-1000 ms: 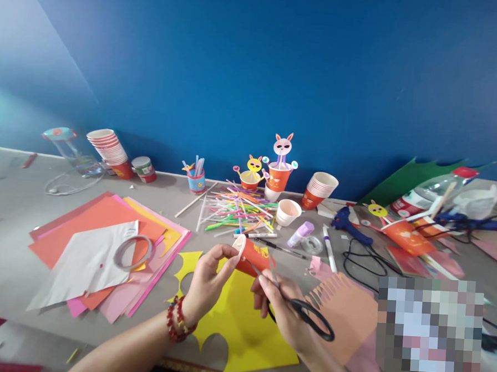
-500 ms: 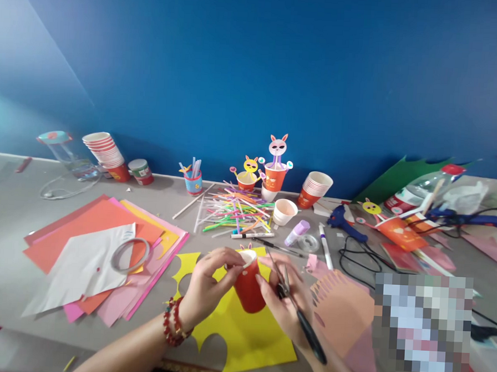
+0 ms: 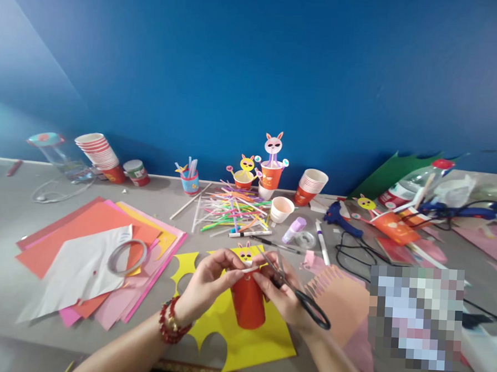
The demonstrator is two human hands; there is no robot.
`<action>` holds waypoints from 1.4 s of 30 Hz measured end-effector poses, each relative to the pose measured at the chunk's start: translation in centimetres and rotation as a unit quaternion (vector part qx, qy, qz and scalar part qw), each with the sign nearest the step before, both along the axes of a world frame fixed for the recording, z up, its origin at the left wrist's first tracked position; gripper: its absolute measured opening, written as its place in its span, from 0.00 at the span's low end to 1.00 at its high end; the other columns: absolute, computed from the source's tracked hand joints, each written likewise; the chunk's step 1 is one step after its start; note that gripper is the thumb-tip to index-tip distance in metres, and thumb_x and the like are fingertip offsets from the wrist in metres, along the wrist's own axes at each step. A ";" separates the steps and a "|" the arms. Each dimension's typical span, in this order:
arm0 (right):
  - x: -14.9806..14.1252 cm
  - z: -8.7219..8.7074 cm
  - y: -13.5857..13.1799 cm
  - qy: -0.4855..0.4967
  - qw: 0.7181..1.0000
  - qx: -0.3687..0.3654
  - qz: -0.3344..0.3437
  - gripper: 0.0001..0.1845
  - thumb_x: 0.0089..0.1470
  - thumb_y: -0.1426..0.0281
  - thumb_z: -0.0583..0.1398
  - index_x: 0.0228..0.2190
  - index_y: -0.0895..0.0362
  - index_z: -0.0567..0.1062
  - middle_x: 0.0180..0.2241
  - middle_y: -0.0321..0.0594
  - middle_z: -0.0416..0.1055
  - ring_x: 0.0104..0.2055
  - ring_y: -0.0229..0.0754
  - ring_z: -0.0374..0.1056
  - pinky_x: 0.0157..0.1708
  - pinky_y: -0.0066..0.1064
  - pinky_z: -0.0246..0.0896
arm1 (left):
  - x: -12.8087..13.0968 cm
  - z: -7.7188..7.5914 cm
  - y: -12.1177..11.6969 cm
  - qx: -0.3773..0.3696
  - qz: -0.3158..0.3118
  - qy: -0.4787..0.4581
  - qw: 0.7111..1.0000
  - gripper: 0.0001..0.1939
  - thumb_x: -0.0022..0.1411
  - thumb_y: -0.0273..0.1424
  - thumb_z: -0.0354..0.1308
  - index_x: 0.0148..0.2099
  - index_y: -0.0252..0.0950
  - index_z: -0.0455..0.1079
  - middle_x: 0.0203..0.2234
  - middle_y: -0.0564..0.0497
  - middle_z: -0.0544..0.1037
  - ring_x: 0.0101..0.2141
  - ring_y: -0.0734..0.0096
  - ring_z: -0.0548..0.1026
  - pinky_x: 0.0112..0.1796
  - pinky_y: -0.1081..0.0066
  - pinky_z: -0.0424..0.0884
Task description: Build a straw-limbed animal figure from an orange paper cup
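Note:
Between both hands, above a yellow sheet (image 3: 261,342) with round cut-outs, a red paper cup (image 3: 248,308) is tilted, its rim away from me. My left hand (image 3: 214,278), with red bead bracelets at the wrist, pinches the rim from the left. My right hand (image 3: 284,296) grips the cup's right side near the rim and also keeps a pair of black-handled scissors (image 3: 314,310) tucked in it, blades towards the cup. A small yellow rabbit face (image 3: 245,253) shows just past the rim; whether it is attached to the cup is unclear.
Coloured paper (image 3: 90,230) and a tape roll (image 3: 127,257) lie left. Beyond the hands are loose straws (image 3: 234,207), a white cup (image 3: 281,209), a glue stick (image 3: 294,230) and rabbit-decorated cups (image 3: 269,176). A blue glue gun (image 3: 342,218) and its cable lie right.
The cup has tipped so that its opening faces away from me, and the rabbit face shows more. My right hand and the scissors have turned, with the handles swinging upwards.

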State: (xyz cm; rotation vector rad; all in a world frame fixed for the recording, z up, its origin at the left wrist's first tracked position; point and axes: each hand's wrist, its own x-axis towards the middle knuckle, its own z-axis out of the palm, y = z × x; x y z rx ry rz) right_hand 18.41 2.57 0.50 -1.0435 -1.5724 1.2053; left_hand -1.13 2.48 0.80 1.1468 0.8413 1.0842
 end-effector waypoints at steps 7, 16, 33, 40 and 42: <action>-0.1 -0.4 0.1 0.061 0.998 -0.010 0.000 0.11 0.62 0.59 0.60 0.40 0.53 0.70 0.22 0.29 0.62 0.20 0.33 0.55 0.19 0.24 0.52 | -0.3 -0.2 -0.1 0.052 -0.025 0.026 0.998 0.10 0.61 0.35 0.65 0.42 0.36 0.71 0.36 0.48 0.76 0.38 0.68 0.72 0.42 0.69 0.67; -0.3 0.2 -0.2 -0.057 0.990 0.128 0.028 0.04 0.62 0.68 0.58 0.40 0.51 0.73 0.31 0.34 0.68 0.30 0.37 0.65 0.32 0.27 0.62 | -0.2 0.2 -0.1 0.022 -0.033 0.080 0.996 0.12 0.65 0.40 0.59 0.37 0.35 0.70 0.30 0.51 0.73 0.31 0.71 0.70 0.35 0.71 0.65; -0.2 0.0 -0.6 -0.025 0.991 0.127 0.013 0.01 0.64 0.70 0.57 0.38 0.52 0.69 0.30 0.32 0.66 0.28 0.35 0.64 0.31 0.26 0.61 | 0.1 0.3 -0.2 0.316 0.015 0.285 0.905 0.07 0.63 0.34 0.63 0.38 0.38 0.70 0.31 0.51 0.76 0.35 0.65 0.73 0.49 0.60 0.66; -0.3 -0.2 -0.6 -0.034 0.987 0.156 -0.005 0.03 0.63 0.72 0.57 0.38 0.51 0.69 0.33 0.34 0.68 0.29 0.37 0.65 0.31 0.26 0.62 | 0.2 1.1 -0.6 0.292 0.013 0.276 0.916 0.04 0.67 0.27 0.53 0.37 0.38 0.65 0.32 0.50 0.73 0.35 0.65 0.70 0.42 0.65 0.67; -0.3 -0.1 -0.5 -0.047 0.982 0.180 -0.001 0.05 0.63 0.73 0.57 0.38 0.51 0.69 0.34 0.35 0.69 0.28 0.37 0.66 0.30 0.26 0.63 | 0.2 1.2 -0.6 0.282 0.014 0.274 0.919 0.07 0.68 0.28 0.52 0.34 0.38 0.64 0.29 0.50 0.71 0.33 0.66 0.69 0.38 0.67 0.67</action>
